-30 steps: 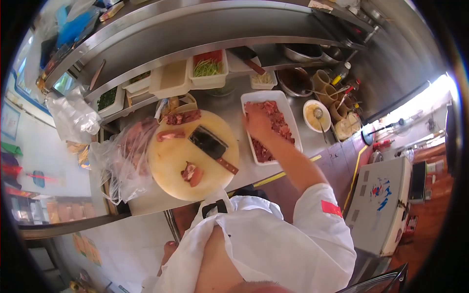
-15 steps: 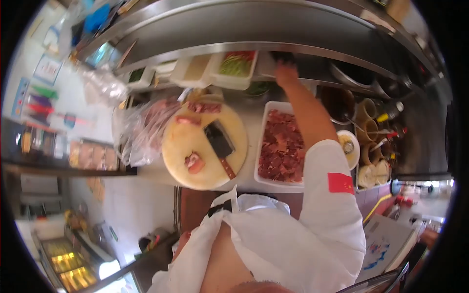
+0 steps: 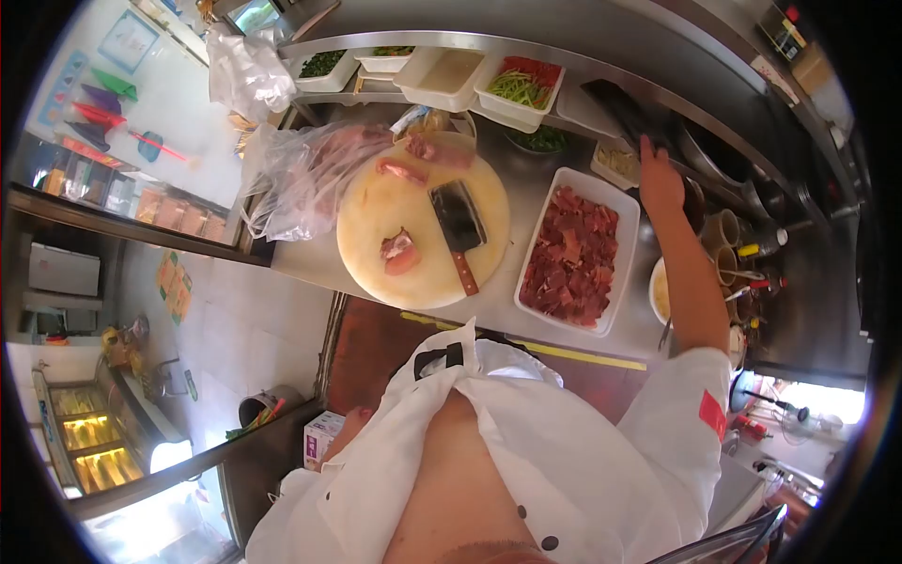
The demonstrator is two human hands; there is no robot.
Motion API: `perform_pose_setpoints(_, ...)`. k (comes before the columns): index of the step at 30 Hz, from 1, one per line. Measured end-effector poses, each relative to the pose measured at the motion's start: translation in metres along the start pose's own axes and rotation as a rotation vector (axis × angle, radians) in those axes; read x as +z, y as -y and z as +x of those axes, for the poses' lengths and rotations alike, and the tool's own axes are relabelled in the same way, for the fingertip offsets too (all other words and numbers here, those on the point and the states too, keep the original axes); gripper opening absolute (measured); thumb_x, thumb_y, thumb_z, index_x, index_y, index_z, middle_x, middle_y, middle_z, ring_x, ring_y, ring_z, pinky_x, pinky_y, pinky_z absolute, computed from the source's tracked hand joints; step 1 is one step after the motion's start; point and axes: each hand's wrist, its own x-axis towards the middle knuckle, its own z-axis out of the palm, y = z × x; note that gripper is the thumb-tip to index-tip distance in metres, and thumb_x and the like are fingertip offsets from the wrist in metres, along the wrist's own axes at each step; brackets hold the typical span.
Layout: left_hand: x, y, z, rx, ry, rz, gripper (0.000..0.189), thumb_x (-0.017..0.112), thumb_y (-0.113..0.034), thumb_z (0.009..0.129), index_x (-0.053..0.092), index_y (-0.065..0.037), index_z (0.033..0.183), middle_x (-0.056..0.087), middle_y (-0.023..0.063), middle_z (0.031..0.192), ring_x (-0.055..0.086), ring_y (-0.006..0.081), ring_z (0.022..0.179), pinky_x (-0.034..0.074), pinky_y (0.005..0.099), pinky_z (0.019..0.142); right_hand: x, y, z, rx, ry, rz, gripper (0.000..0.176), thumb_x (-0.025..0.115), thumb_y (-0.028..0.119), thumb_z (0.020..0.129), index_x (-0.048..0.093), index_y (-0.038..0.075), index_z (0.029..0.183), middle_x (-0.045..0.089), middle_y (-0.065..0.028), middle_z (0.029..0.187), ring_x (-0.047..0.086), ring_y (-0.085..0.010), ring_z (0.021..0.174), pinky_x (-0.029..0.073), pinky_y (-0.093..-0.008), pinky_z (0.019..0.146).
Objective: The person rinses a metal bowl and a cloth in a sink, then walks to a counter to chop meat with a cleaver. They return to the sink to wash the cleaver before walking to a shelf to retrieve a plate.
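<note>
My right hand (image 3: 661, 180) reaches up to the shelf's edge, its fingers closed on the near end of a long, dark, flat object (image 3: 613, 105); I cannot tell its kind. Below that arm stands a white tub (image 3: 628, 282) of sliced raw red meat (image 3: 571, 258). Low beside my body, my left hand (image 3: 355, 421) shows only in part, close to a small printed box (image 3: 322, 438), its fingers hidden. On the round cutting board (image 3: 376, 221) lie a cleaver (image 3: 458, 216) with a wooden handle and several pieces of raw meat (image 3: 399, 252).
Along the shelf stand white containers, one with shredded green and red vegetables (image 3: 521, 87). A clear plastic bag (image 3: 296, 179) sits left of the board. A bowl (image 3: 660, 289) and utensil holders (image 3: 722, 227) stand right of the tub. Overhead runs a metal shelf (image 3: 451, 39).
My right hand has come back from the shelf toward the right, and the dark flat object now extends out from its fingers. The whole view has shifted; the cleaver stays on the board.
</note>
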Motion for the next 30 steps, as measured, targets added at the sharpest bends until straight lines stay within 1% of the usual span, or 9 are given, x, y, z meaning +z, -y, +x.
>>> perform_pose_setpoints(4,-0.039,-0.006,0.012,0.073,0.090,0.041,0.025,0.055,-0.022,0.093,0.066,-0.003,0.106,0.071,0.0150,0.093,0.070,0.0226,0.089,0.055,0.0345,0.076,-0.042,0.000,-0.134,-0.049,-0.091,0.009,0.058,0.057,0.033,0.094,0.037,0.019,0.146,0.059,-0.0144,0.097,0.065,-0.0338,0.083,0.054,-0.0440,0.066)
perform_pose_setpoints(6,-0.016,0.106,0.093,0.023,0.128,-0.103,0.026,0.055,-0.023,0.093,0.066,-0.003,0.106,0.072,0.0143,0.093,0.070,0.0228,0.089,0.054,0.0347,0.076,-0.064,0.011,-0.186,-0.060,-0.106,-0.020,0.060,0.058,0.037,0.093,0.038,0.019,0.146,0.059,-0.0135,0.094,0.064,-0.0335,0.081,0.053,-0.0444,0.065)
perform_pose_setpoints(8,-0.006,0.122,0.128,-0.039,0.121,-0.329,0.024,0.056,-0.023,0.093,0.065,-0.003,0.101,0.068,0.0104,0.087,0.067,0.0202,0.082,0.052,0.0325,0.069,-0.083,0.028,-0.227,-0.066,0.073,-0.010,0.063,0.060,0.043,0.091,0.038,0.023,0.146,0.059,-0.0125,0.092,0.063,-0.0323,0.080,0.052,-0.0444,0.064)
perform_pose_setpoints(10,-0.025,0.091,0.099,-0.040,0.077,-0.421,0.022,0.057,-0.022,0.092,0.064,-0.002,0.097,0.065,0.0072,0.082,0.064,0.0173,0.075,0.050,0.0303,0.063,-0.089,0.047,-0.258,-0.156,0.088,-0.016,0.061,0.060,0.046,0.090,0.042,0.024,0.144,0.060,-0.0117,0.095,0.064,-0.0299,0.079,0.054,-0.0427,0.062)
perform_pose_setpoints(13,-0.028,0.067,0.076,-0.132,-0.098,-0.248,0.028,0.052,-0.024,0.094,0.066,-0.002,0.105,0.071,0.0105,0.086,0.068,0.0201,0.080,0.053,0.0336,0.073,-0.092,0.084,-0.276,-0.353,-0.026,0.047,0.058,0.063,0.046,0.088,0.048,0.027,0.140,0.060,-0.0097,0.095,0.065,-0.0258,0.075,0.054,-0.0395,0.056)
perform_pose_setpoints(20,0.063,0.040,-0.085,-0.263,-0.386,-0.557,0.028,0.060,-0.022,0.088,0.067,-0.002,0.107,0.070,0.0101,0.086,0.068,0.0184,0.077,0.054,0.0329,0.069,-0.075,0.162,-0.249,-1.026,-0.262,0.359,0.048,0.070,0.036,0.084,0.058,0.029,0.130,0.051,-0.0050,0.078,0.058,-0.0222,0.062,0.050,-0.0352,0.049)
perform_pose_setpoints(26,0.271,0.056,-0.291,-0.677,-0.431,-0.527,0.029,0.059,-0.026,0.089,0.068,-0.006,0.108,0.070,0.0166,0.102,0.069,0.0296,0.091,0.055,0.0394,0.078,-0.069,0.216,-0.273,-1.476,-0.296,0.562,0.051,0.073,0.030,0.082,0.059,0.028,0.131,0.049,-0.0031,0.078,0.057,-0.0203,0.065,0.049,-0.0345,0.052)
perform_pose_setpoints(28,0.413,0.109,-0.342,-0.733,-0.283,-0.533,0.028,0.053,-0.028,0.091,0.069,-0.011,0.107,0.067,0.0205,0.112,0.063,0.0386,0.106,0.052,0.0455,0.089,-0.088,0.234,-0.304,-1.623,-0.312,0.588,0.054,0.075,0.029,0.080,0.059,0.026,0.131,0.049,-0.0022,0.079,0.056,-0.0192,0.066,0.049,-0.0323,0.056)
perform_pose_setpoints(30,0.572,0.147,-0.409,-0.813,-0.426,-0.897,0.029,0.052,-0.028,0.091,0.069,-0.010,0.107,0.067,0.0206,0.111,0.063,0.0381,0.106,0.051,0.0451,0.090,-0.097,0.253,-0.344,-1.773,-0.339,0.642,0.055,0.075,0.029,0.079,0.059,0.024,0.132,0.049,-0.0019,0.080,0.056,-0.0187,0.067,0.049,-0.0316,0.057)
